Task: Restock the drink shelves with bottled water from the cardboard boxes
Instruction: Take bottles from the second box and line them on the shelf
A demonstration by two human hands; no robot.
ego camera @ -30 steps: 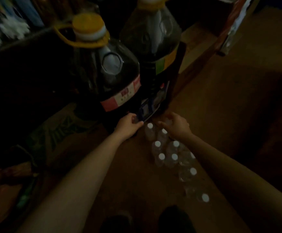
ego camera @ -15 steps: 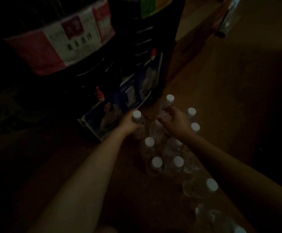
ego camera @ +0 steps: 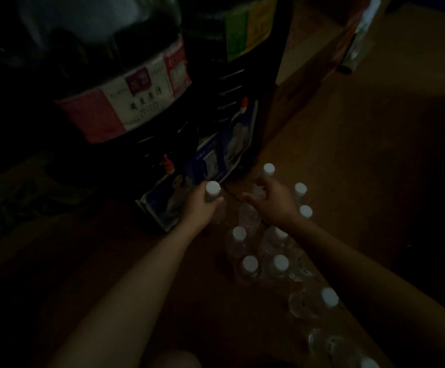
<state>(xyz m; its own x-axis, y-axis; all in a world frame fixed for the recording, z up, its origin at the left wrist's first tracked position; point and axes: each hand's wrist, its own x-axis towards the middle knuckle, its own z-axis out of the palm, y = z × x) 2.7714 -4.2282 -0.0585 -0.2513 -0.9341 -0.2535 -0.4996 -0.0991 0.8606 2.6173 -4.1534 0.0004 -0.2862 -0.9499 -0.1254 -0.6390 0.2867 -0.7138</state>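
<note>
1. Head view, the hands: the left hand [ego camera: 201, 205] is curled round the neck of a small water bottle [ego camera: 213, 193], whose white cap shows above the fingers. The right hand [ego camera: 271, 201] is closed round a second bottle [ego camera: 268, 170] just below its white cap.

2. Head view, the stock: a cluster of white-capped water bottles [ego camera: 265, 261] is seen standing on the brown surface [ego camera: 348, 155] between and below the two forearms. One bottle [ego camera: 314, 301] nearer the camera lies tilted on its side, and another [ego camera: 330, 346] is barely made out in the dark at the lower right.

3. Head view, the surroundings: two large dark jugs are set just behind the hands, one with a red and white label [ego camera: 126, 102], the other with a green and yellow label [ego camera: 245, 30]. A blue printed carton [ego camera: 216, 160] rests against their bases, touching or nearly touching the left hand. A cardboard box [ego camera: 311, 54] is seen beyond, at the upper right. No shelf can be clearly told in the dim light.

4. The step in hand is judged to be picking up or setting down bottles, one in each hand; which of the two cannot be told.

5. The next move is judged to call for upright carrying and enough clearance from the neighbouring caps that the standing bottles are not knocked over.
</note>
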